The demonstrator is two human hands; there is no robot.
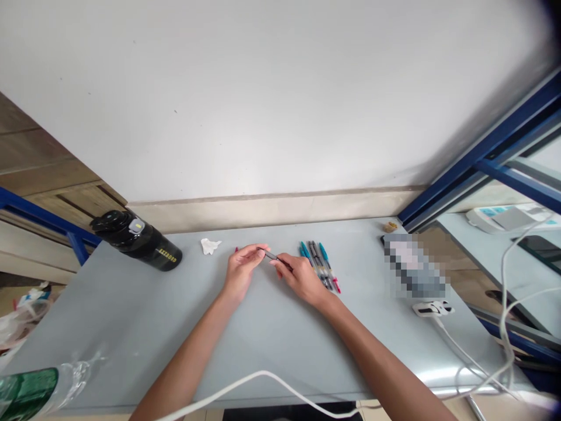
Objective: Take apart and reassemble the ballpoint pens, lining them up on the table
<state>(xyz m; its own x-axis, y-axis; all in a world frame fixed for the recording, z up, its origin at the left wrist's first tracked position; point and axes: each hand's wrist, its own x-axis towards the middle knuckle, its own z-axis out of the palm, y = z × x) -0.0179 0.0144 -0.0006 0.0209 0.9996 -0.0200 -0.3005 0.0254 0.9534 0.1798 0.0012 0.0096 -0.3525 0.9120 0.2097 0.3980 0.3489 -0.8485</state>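
Between my two hands, above the middle of the grey table (pixel 258 333), is a dark pen (pixel 270 255). My left hand (pixel 242 266) pinches its left end with thumb and fingertips. Closed around the other end is my right hand (pixel 300 275). Just right of that hand several pens (pixel 319 260) lie side by side, with teal, grey and pink parts; the hand hides some of them. A small pink-red tip (pixel 236 249) shows behind my left hand, the rest of it hidden.
A black bottle (pixel 140 242) stands at the left, near a crumpled tissue (pixel 210 246). A clear and green bottle (pixel 39 389) lies front left. At right are a blurred phone-like object (pixel 414 266) and a white plug (pixel 433 308) with its cable. A white cable (pixel 263 374) crosses in front.
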